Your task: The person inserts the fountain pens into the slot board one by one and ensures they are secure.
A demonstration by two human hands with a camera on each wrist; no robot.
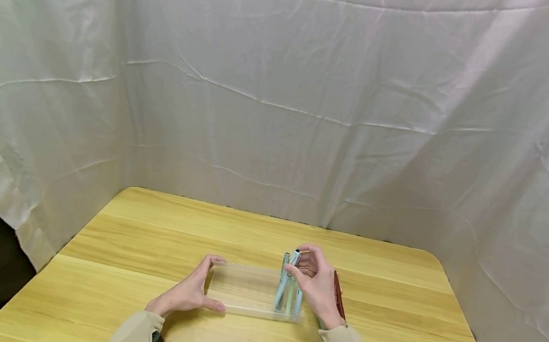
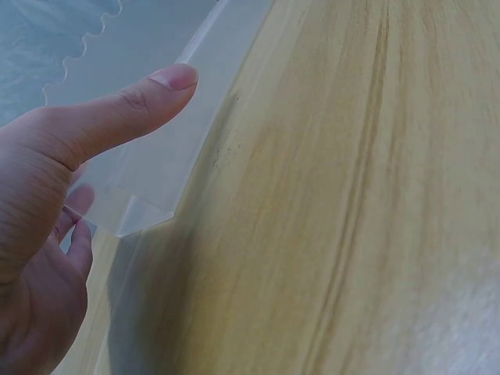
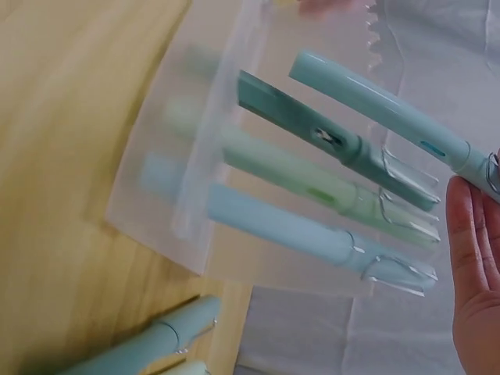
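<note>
A clear plastic pen holder [image 1: 243,290] with scalloped notches rests on the table. My left hand [image 1: 191,291] grips its left end, the thumb [image 2: 148,98] along the near side and the fingers at the far side. Three fountain pens lie across the holder's right part: dark teal [image 3: 297,125], pale green [image 3: 289,173] and light blue [image 3: 273,230]. My right hand [image 1: 318,290] pinches another light blue-green fountain pen [image 3: 375,105] near its clip end, tilted over the holder beside the teal one. Its fingertips are partly outside the right wrist view.
A dark red pen-like stick [image 1: 339,295] shows just right of my right hand. More pens, one of them blue-green [image 3: 148,344], lie on the wooden table [image 1: 178,224] beside the holder. Grey-white curtains [image 1: 285,106] stand around the table's back and sides.
</note>
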